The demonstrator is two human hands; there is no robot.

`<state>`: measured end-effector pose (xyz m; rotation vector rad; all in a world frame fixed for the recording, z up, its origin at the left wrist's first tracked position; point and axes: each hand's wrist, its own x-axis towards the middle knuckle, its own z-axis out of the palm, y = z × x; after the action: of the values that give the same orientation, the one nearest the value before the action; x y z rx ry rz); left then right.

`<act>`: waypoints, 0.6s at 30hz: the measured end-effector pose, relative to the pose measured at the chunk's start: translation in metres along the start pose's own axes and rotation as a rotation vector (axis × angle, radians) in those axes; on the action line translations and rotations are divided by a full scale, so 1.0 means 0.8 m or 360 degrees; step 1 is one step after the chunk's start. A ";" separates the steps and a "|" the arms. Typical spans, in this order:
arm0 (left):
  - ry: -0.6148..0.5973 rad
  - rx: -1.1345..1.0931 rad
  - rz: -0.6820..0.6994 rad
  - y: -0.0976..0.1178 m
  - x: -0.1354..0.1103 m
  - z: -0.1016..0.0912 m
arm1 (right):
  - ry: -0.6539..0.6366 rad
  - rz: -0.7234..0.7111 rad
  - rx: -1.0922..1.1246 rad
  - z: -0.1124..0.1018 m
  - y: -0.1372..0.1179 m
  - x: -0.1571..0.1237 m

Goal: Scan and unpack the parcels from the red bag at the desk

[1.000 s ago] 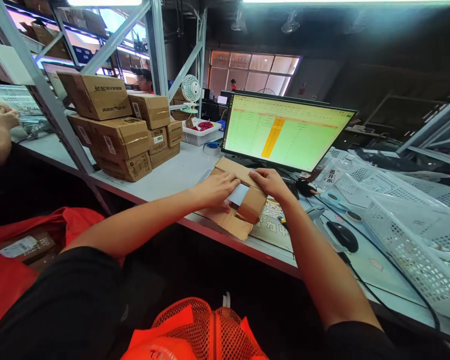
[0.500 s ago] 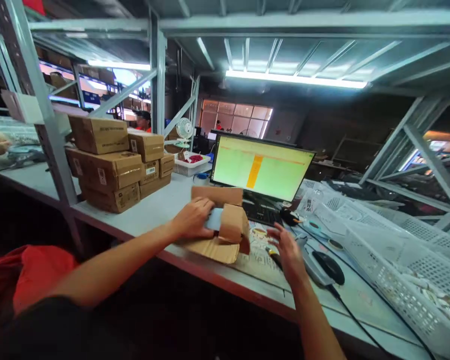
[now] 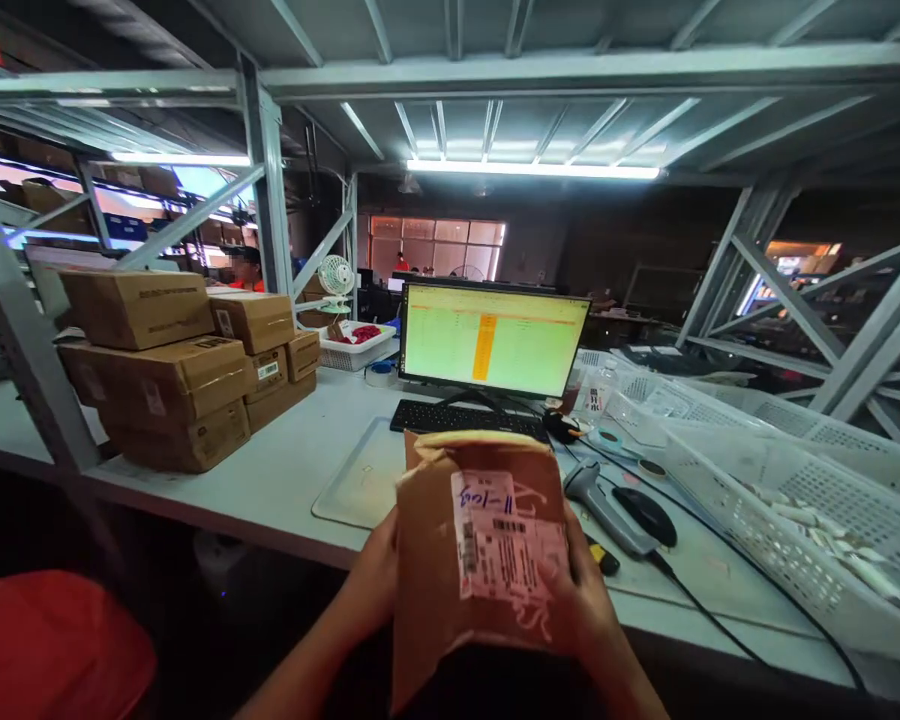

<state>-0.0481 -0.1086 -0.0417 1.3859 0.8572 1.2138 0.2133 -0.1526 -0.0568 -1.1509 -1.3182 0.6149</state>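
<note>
Both my hands hold a brown cardboard parcel (image 3: pixel 435 590) upright in front of me, near the table's front edge. Its face carries a white shipping label (image 3: pixel 506 545) with a barcode and handwritten blue marks. My left hand (image 3: pixel 373 580) grips the parcel's left side and my right hand (image 3: pixel 583 590) grips its right side. The parcel hides most of my fingers. Behind it on the table lie a black keyboard (image 3: pixel 465 420) and a monitor (image 3: pixel 491 340) showing a green spreadsheet.
A barcode scanner (image 3: pixel 600 495) and black mouse (image 3: pixel 645 512) lie right of the parcel. White perforated baskets (image 3: pixel 795 480) fill the right side. Stacked cardboard boxes (image 3: pixel 172 370) stand at left beside a steel rack post (image 3: pixel 15 330). A grey mat (image 3: pixel 360 480) lies ahead.
The cardboard wrap that lay open on the table is now closed into a parcel and lifted toward me in both hands. My view has tilted up and back.
</note>
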 end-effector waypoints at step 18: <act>-0.0312 0.0251 0.0037 -0.012 0.082 -0.013 | 0.0002 0.0486 0.0237 -0.065 -0.056 0.034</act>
<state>-0.0416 -0.0416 -0.0382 1.6166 0.8137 1.0250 0.2569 -0.1602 0.0019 -1.2380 -1.0832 0.9190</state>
